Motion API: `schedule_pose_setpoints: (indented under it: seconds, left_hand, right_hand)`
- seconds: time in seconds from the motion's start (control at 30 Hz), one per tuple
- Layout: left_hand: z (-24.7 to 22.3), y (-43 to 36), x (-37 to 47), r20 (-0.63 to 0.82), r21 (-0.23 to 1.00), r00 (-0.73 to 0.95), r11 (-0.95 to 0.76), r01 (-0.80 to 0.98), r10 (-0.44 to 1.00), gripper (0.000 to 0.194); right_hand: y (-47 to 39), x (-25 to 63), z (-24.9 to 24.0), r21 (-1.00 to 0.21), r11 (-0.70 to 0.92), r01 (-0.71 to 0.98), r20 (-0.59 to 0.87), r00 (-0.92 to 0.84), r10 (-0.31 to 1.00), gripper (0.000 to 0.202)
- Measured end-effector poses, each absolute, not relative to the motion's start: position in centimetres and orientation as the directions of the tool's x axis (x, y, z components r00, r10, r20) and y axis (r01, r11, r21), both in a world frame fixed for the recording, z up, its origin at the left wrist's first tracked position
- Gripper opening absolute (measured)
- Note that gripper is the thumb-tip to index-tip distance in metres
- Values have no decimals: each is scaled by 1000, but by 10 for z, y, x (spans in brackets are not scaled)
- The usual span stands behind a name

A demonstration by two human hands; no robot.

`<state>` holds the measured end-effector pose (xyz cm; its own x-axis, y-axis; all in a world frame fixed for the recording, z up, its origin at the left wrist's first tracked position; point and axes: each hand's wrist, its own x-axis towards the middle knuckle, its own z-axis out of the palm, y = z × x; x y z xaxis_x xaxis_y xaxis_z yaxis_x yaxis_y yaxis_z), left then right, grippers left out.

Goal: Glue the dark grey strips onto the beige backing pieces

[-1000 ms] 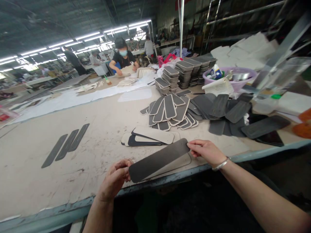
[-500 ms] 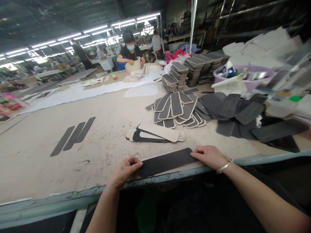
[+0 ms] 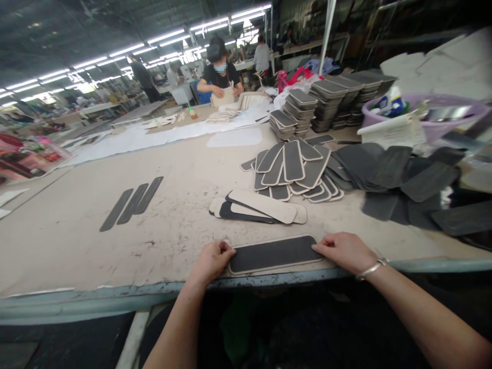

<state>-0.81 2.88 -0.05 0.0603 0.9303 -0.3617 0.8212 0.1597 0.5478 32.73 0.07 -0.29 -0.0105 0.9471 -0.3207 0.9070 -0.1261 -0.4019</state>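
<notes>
You've got three slim, matte dark strips (image 3: 132,204) with rounded corners lying aslant on the scuffed tan tabletop (image 3: 180,164) to the left, then your left hand (image 3: 214,261), thumb and fingers pinched together at one end of a smooth, round-cornered dark panel (image 3: 274,253) lying over its pale backing (image 3: 292,263) at the near edge. Your right hand (image 3: 348,252) has the other end pinched too, and far right a lavender basin (image 3: 448,129) holds a blue-and-white packet (image 3: 392,102) plus something shiny (image 3: 449,113).
</notes>
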Motion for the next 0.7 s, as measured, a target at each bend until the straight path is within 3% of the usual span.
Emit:
schedule_pose_setpoints:
  seconds: [0.43, 0.7]
  left_hand:
    - [-1, 22, 2, -276, 335, 56, 41, 941, 960, 18]
    - [-1, 25, 4, -289, 308, 74, 19, 951, 954, 17]
  right_hand:
    - [4, 336, -21, -374, -122, 919, -386, -35, 922, 41]
    - [4, 329, -12, -339, -109, 934, -377, -28, 926, 41]
